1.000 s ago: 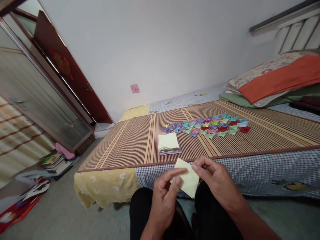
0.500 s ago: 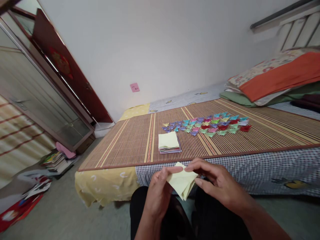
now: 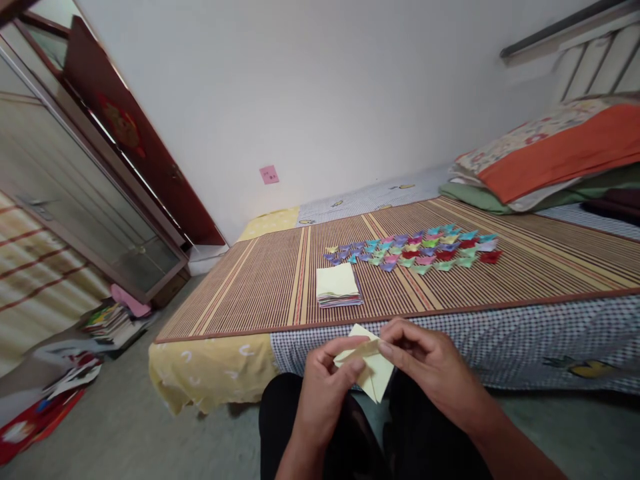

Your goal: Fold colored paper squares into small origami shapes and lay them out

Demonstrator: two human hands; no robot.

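Paper, flap newly raised, left hand, right hand, each grip pinching it

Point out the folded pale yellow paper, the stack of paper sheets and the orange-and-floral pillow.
Folded pale yellow paper point(image 3: 379, 371): head view, on its creased face.
Stack of paper sheets point(image 3: 339, 281): head view, on the top sheet.
Orange-and-floral pillow point(image 3: 555, 163): head view, on the orange part.

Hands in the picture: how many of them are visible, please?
2. The left hand holds the left side of the folded pale yellow paper, and the right hand pinches its upper right part. No other hand shows.
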